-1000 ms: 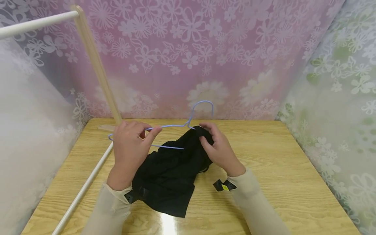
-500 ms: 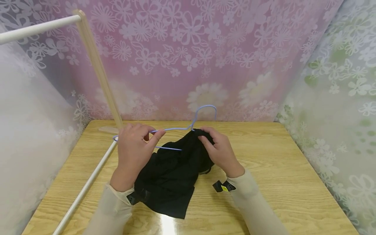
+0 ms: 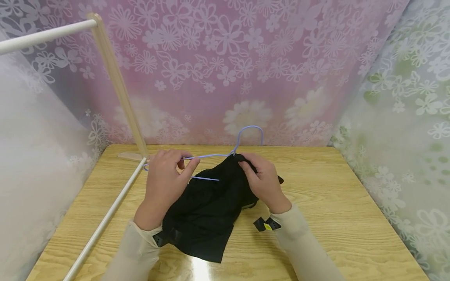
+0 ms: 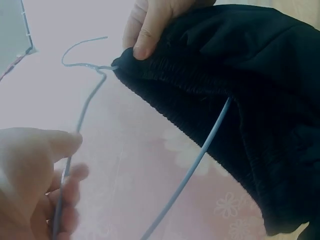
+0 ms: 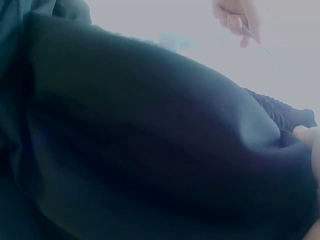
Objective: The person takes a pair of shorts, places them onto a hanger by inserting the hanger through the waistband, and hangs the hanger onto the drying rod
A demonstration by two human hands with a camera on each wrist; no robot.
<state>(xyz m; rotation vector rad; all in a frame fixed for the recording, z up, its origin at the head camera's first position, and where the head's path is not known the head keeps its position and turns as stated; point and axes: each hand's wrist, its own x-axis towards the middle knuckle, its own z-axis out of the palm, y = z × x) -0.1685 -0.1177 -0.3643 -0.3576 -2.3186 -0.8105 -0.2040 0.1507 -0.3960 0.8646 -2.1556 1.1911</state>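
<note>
A blue wire clothes hanger (image 3: 214, 155) spans the space between the hands, its hook upright. My left hand (image 3: 165, 183) grips its upper bar on the left, thumb and fingers around the wire. A black elastic-waist garment (image 3: 207, 210), shaped like shorts, hangs below with its hem low over the table. My right hand (image 3: 263, 177) pinches its gathered waistband (image 4: 195, 82) close to the hook's neck. The left wrist view has the lower bar (image 4: 200, 155) running into the waist opening. The hanger's right arm is hidden by the cloth, which fills most of the right wrist view.
At the left stands a rack with a wooden post (image 3: 117, 82), a white top rail (image 3: 49, 33) and a white lower rail (image 3: 105, 218). The wood-grain table (image 3: 334, 218) extends right of the hands. Flowered curtains (image 3: 197, 78) surround its back and sides.
The hanger and left hand have shifted right, so more of the hanger's right side is inside the garment. The waistband now reaches the hook's neck, and a dark cloth corner shows beyond the right hand.
</note>
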